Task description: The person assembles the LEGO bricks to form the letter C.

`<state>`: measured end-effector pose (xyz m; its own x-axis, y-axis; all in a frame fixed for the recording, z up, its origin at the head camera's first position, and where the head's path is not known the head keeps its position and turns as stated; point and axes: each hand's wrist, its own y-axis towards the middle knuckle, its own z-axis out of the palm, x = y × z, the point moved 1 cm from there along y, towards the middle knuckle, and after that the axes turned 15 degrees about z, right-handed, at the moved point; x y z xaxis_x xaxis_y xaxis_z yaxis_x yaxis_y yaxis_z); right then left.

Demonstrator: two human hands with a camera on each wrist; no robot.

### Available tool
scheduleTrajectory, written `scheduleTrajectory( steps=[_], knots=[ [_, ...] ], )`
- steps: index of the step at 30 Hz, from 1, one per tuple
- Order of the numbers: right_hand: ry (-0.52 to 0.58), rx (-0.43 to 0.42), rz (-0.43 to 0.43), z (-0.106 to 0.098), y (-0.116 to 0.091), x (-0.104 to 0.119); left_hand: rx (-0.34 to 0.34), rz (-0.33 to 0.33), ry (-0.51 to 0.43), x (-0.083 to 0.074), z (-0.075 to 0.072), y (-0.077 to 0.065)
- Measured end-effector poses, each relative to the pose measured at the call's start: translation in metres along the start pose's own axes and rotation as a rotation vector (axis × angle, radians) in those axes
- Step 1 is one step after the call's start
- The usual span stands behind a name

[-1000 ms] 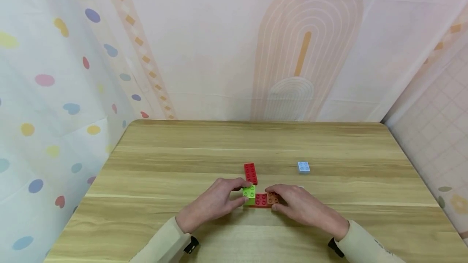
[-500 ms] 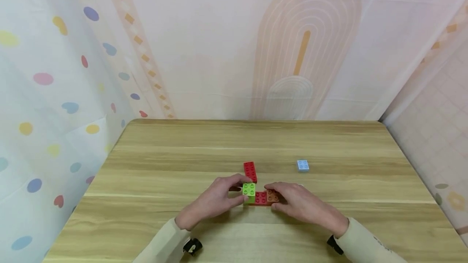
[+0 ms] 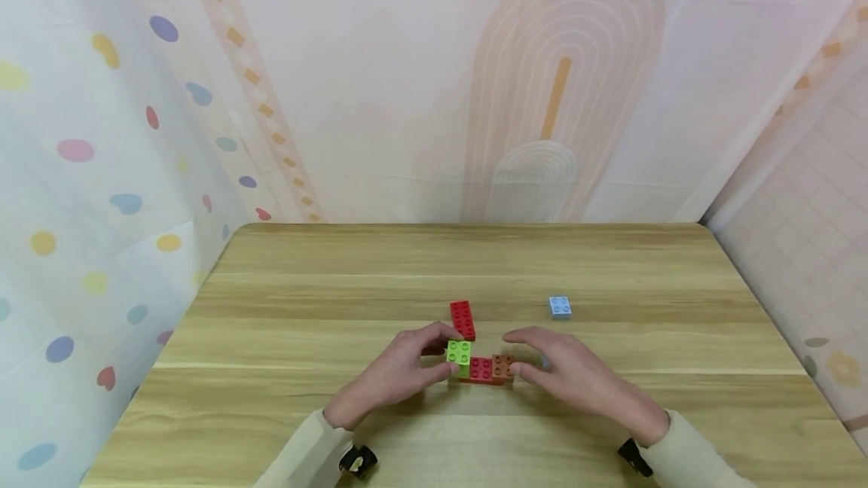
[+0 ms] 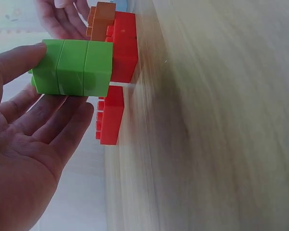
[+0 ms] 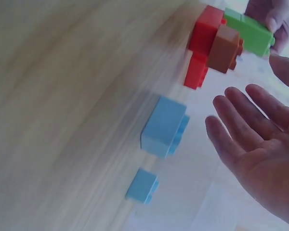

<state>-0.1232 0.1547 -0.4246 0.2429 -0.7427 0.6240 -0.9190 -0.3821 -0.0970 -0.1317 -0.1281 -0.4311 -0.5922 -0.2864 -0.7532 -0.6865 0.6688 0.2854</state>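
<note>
In the head view, a stack of green toy bricks (image 3: 459,352) stands at the left end of a red brick (image 3: 481,370), and an orange-brown brick (image 3: 502,365) sits on its right end. My left hand (image 3: 396,375) holds the green stack between thumb and fingers; three layers show in the left wrist view. Beside the orange-brown brick, my right hand (image 3: 576,375) has its fingers spread, with its thumb close by. The right wrist view shows that right hand (image 5: 265,139) with nothing in it, apart from the bricks.
Behind the green stack lies a separate red brick (image 3: 463,320). A small light blue brick (image 3: 559,307) is farther back on the right of the wooden table (image 3: 339,277). Another, larger blue brick (image 5: 164,127) is mostly hidden behind my right hand in the head view.
My right hand has let go of the orange-brown brick, its fingers spreading and drawing back to the right. The left hand stays on the green stack.
</note>
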Motion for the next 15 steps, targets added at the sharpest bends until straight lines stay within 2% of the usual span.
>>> scheduleTrajectory(
  steps=[9,15],
  knots=[
    [-0.005,-0.114,0.011,-0.015,-0.01,-0.013,-0.008,-0.051,0.006,-0.004,0.004,-0.003],
    [0.011,-0.137,0.0,-0.021,-0.013,-0.022,-0.017,-0.061,0.001,-0.006,0.005,-0.003]
  ],
)
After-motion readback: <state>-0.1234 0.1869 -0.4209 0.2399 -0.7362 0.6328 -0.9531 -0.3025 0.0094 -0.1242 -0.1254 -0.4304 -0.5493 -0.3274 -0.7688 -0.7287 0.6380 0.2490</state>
